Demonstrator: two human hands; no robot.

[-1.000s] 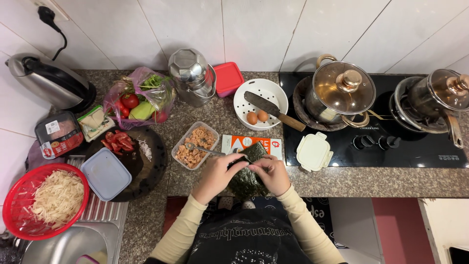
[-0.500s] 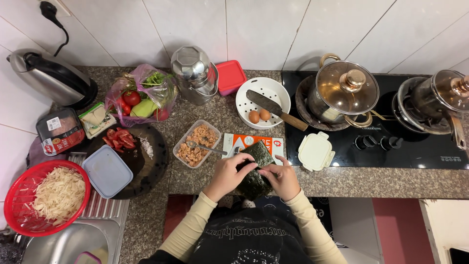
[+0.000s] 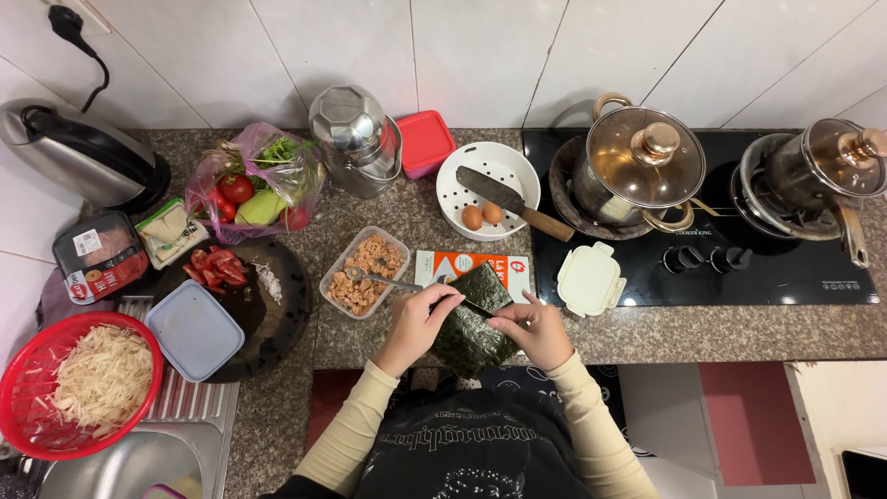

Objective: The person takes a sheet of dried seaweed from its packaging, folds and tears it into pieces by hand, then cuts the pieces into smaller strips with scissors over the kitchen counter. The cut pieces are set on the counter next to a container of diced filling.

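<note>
My left hand (image 3: 418,323) and my right hand (image 3: 536,330) both pinch the top edge of a dark green seaweed packet (image 3: 473,319), held over the counter's front edge. Just behind it lies an orange and white carton (image 3: 509,268). Left of the carton stands a clear tub of minced filling (image 3: 364,270) with a metal spoon (image 3: 379,279) resting in it, close to my left hand.
White colander bowl (image 3: 471,176) holds two eggs (image 3: 482,216) and a knife (image 3: 513,204). Two lidded pots (image 3: 642,164) (image 3: 813,176) sit on the black hob; white lid (image 3: 590,279) at its edge. Kettle (image 3: 78,152), vegetable bag (image 3: 254,185), dark board (image 3: 277,314), red colander (image 3: 78,383) at left.
The view has shifted slightly. My hands have stayed on the seaweed packet, with the fingers now working at its top edge and the packet a little lower.
</note>
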